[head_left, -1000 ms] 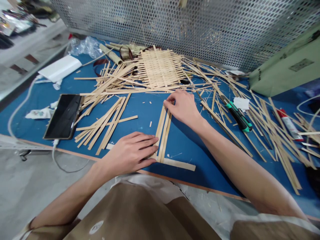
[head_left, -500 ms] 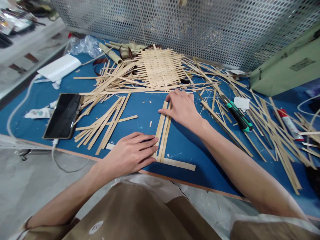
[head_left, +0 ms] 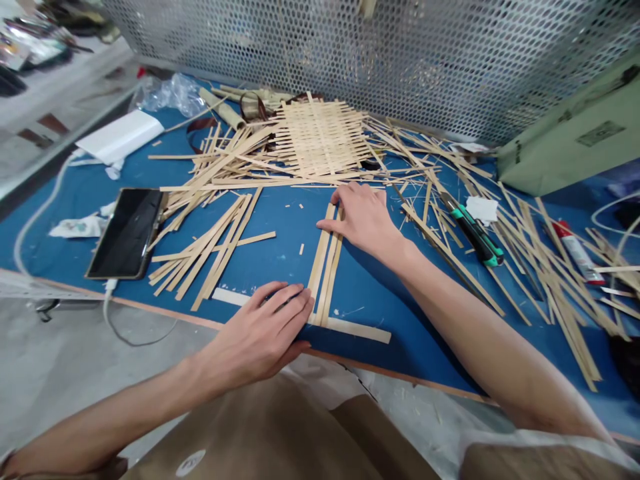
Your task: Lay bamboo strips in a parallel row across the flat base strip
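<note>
Several narrow bamboo strips [head_left: 323, 267] lie side by side on the blue tabletop, running away from me. Their near ends meet a wider pale strip [head_left: 357, 329] laid crosswise by the table's front edge. My left hand [head_left: 273, 327] rests over that crosswise strip, covering its middle; its fingers are bent and a little apart, tips against the left edge of the upright strips, thumb toward the table edge. At the far ends, my right hand [head_left: 360, 213] has its thumb lying across the strips and its fingers curled round their tips, which are partly hidden.
A woven bamboo mat [head_left: 320, 137] lies at the back amid loose strips. Left are more strips [head_left: 220, 250], a phone [head_left: 127, 233] on a cable and a white box [head_left: 120, 135]. Right are a green-black cutter [head_left: 475, 230], a red-capped tube [head_left: 577, 250] and a green bag [head_left: 565, 133].
My left hand has slid down toward the table's front edge and its fingers have bent more, uncovering more of the strips. My right hand stays at the far ends.
</note>
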`<control>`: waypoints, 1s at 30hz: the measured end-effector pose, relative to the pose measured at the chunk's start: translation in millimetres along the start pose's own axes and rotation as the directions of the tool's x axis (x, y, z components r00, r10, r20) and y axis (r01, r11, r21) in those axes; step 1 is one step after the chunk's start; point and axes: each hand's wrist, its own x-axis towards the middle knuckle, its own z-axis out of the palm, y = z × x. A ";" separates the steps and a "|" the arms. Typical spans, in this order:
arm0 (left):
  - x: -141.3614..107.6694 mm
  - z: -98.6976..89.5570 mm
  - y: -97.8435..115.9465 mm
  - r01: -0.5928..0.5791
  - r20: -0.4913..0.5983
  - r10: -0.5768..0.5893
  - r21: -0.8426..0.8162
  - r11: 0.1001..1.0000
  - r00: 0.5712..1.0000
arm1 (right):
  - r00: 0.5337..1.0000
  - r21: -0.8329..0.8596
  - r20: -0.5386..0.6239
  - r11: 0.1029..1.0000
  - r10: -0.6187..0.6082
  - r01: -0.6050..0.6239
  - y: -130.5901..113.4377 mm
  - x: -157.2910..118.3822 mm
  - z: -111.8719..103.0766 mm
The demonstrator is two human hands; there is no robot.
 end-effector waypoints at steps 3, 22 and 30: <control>-2.4 0.8 1.0 0.003 -0.012 -0.003 -0.012 1.000 1.000 | 1.000 -0.016 0.001 1.000 0.008 -0.008 -1.4 0.0 -1.4; -5.6 5.8 0.9 0.012 -0.038 -0.014 -0.073 0.997 0.999 | 0.996 0.026 -0.076 0.998 0.056 -0.054 -4.6 -2.4 -3.0; -6.8 5.5 0.6 0.004 -0.059 -0.010 -0.094 0.996 0.998 | 0.997 0.006 -0.069 1.000 0.031 -0.031 -2.2 -3.0 1.3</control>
